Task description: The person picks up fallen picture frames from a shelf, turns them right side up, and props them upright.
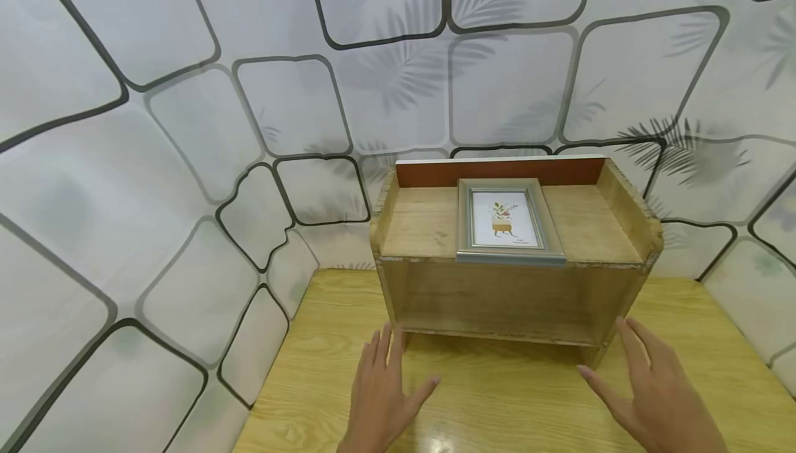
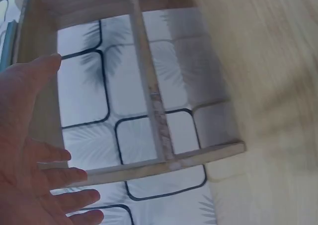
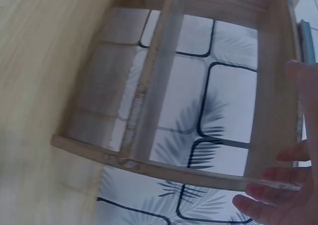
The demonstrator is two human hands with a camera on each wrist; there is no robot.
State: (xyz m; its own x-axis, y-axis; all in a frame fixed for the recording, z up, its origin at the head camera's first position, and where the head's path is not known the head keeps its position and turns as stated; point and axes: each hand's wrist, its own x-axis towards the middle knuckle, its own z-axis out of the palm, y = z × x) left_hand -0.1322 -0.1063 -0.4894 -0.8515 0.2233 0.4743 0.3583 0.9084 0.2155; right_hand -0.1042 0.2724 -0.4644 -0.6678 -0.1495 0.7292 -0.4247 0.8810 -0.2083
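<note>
A small two-tier wooden shelf (image 1: 429, 222) stands on the wood-grain tabletop. On its upper board lies a silver picture frame (image 1: 511, 253), its front edge at the board's edge; a print of a potted plant shows inside. Low in the head view, my left hand (image 1: 381, 394) reaches toward the shelf's left side with fingers extended and thumb spread. Toward the right side, my right hand (image 1: 662, 391) has the same spread pose. Both hold nothing. The left wrist view has the left fingers (image 2: 62, 176) beside one side panel; whether either hand touches the wood I cannot tell.
The yellowish wooden table (image 1: 491, 398) extends in front of the shelf and to both sides. Behind and to the left rises a pale wall covering (image 1: 186, 253) with dark rounded outlines and leaf prints. The shelf's lower compartment (image 1: 497, 301) faces me.
</note>
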